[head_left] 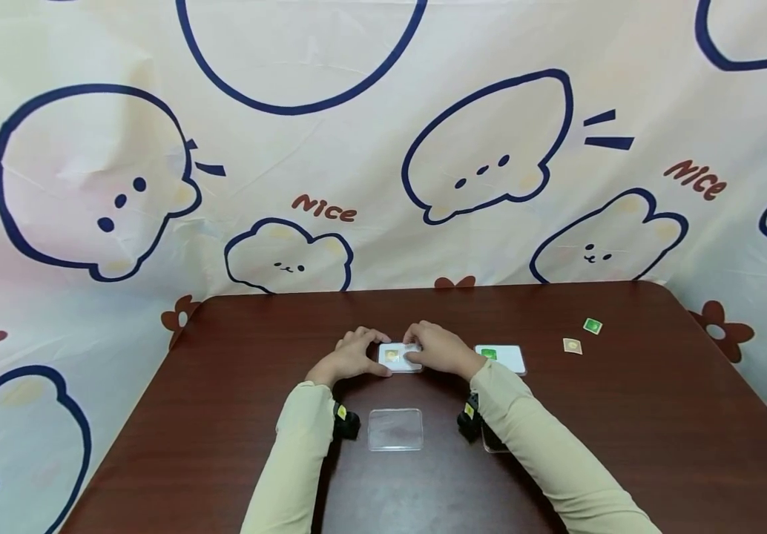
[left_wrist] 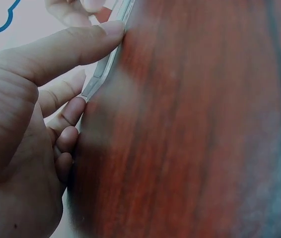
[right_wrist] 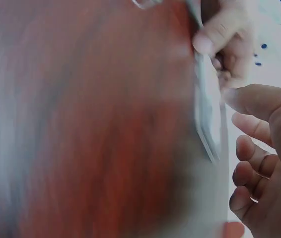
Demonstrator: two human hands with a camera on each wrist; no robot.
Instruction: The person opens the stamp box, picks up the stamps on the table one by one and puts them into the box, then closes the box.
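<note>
A flat clear case with a white insert (head_left: 391,366) lies on the table in front of me, a small cream stamp-like square (head_left: 392,355) on it. My left hand (head_left: 351,357) grips its left end, thumb at the near edge and fingers at the far edge. In the left wrist view the left hand (left_wrist: 26,109) shows this hold on the case's edge. Over the case's right part is my right hand (head_left: 445,350), its thumb touching the insert. The right wrist view shows the right hand (right_wrist: 274,144) with fingers loosely bent, nothing visible between them.
A second white-lined case (head_left: 509,357) with a green square (head_left: 488,354) lies right of my right hand. Nearer me is a clear lid (head_left: 395,430). A dark clear-edged item (head_left: 494,440) is partly under my right sleeve. Small green (head_left: 593,325) and cream (head_left: 573,345) squares lie far right.
</note>
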